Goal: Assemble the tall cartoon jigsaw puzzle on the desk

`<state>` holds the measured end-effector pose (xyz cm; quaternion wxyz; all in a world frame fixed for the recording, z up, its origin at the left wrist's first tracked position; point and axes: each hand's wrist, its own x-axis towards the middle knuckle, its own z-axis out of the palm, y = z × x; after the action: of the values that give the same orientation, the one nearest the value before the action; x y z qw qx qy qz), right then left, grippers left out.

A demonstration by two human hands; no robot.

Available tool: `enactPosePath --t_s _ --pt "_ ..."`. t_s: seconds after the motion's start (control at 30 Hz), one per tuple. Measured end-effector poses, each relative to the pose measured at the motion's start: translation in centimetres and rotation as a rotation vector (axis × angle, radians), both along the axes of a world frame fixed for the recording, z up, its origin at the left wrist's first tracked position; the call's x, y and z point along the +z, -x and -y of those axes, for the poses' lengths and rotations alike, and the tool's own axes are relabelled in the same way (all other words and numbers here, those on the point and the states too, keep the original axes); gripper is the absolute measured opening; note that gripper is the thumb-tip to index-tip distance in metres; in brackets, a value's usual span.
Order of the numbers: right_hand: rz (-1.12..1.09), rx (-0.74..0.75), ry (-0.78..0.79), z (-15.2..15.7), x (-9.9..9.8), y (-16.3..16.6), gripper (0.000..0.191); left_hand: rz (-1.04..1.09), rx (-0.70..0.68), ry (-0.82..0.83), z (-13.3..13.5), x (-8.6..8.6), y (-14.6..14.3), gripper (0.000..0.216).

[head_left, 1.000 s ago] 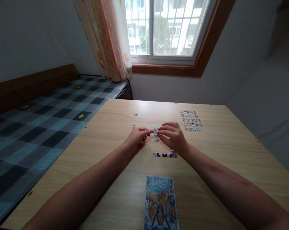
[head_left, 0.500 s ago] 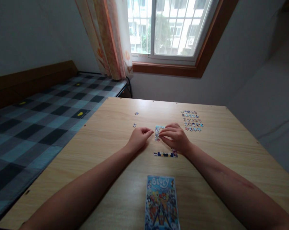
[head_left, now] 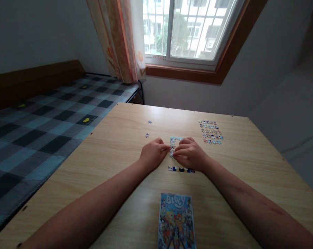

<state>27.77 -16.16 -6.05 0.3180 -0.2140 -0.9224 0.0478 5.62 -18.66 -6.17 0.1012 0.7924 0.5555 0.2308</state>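
A partly joined jigsaw puzzle [head_left: 172, 142] lies on the wooden table between my hands, its left column and top edge showing. At the left side of that column my left hand [head_left: 154, 153] is closed, thumb and index finger pinched on the border. My right hand [head_left: 189, 153] bends over the puzzle with its fingertips pinched together at the column's lower end, on a small piece mostly hidden by the fingers. It covers the puzzle's right side. Just below, a joined bottom strip [head_left: 181, 169] lies apart from the column.
Two loose puzzle pieces [head_left: 147, 135] lie left of the puzzle. Rows of loose pieces [head_left: 211, 132] are laid out at the back right. Nearer me is the Bluey puzzle box [head_left: 176, 221]. A bed with a checked cover [head_left: 55, 119] stands left of the table [head_left: 115, 138].
My left hand has moved right, bringing its pinched fingers to the puzzle's left border. My right fingertips have shifted slightly down along the column. The camera view has tilted a little.
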Motion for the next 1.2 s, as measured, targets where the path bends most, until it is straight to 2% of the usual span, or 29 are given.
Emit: enactPosePath --t_s 0.27,0.77,1.0,1.2 --pt "0.011 0.019 0.032 -0.26 -0.31 -0.07 0.013 -0.051 -0.023 0.032 0.1 0.43 -0.23 0.019" --pt "0.024 0.032 0.089 -0.1 0.24 0.15 0.015 -0.009 -0.019 0.024 -0.01 0.18 -0.21 0.018" --pt "-0.143 -0.202 -0.058 -0.16 0.22 -0.06 0.012 -0.005 -0.023 0.037 -0.05 0.25 -0.15 0.02" --pt "-0.207 -0.291 -0.082 -0.44 0.12 -0.21 0.011 0.1 0.012 0.046 -0.05 0.29 -0.09 0.018"
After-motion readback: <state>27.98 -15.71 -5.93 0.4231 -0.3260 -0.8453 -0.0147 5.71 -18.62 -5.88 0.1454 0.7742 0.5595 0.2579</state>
